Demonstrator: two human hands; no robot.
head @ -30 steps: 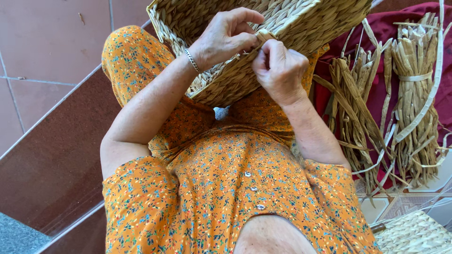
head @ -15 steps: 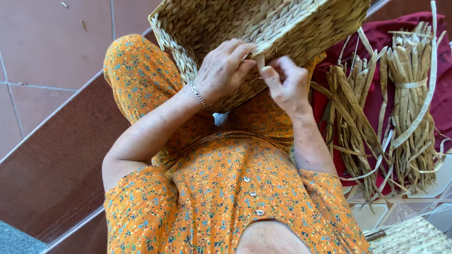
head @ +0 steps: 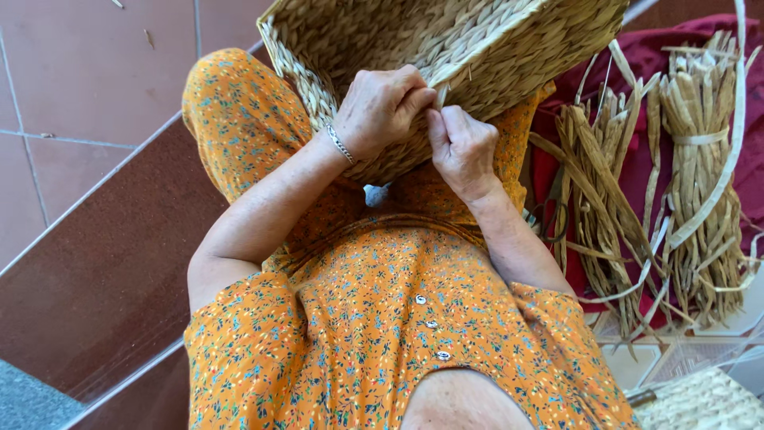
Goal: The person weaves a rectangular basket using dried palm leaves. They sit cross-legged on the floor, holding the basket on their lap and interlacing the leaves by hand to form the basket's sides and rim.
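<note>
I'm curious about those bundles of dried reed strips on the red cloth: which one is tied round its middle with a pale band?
The bundle of dried reed strips farthest right; a pale strip wraps its middle. The darker, looser bundle beside it shows no such band.

My left hand (head: 382, 107) and right hand (head: 460, 143) now meet fingertip to fingertip at the woven basket's (head: 446, 48) rim, closer together than a second ago, pinching one strand.

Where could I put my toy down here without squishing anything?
The pink floor tiles left of the knee are bare, and so is the dark step beside the arm. The right is crowded: reed bundles cover the red cloth. Both hands work the basket.
</note>
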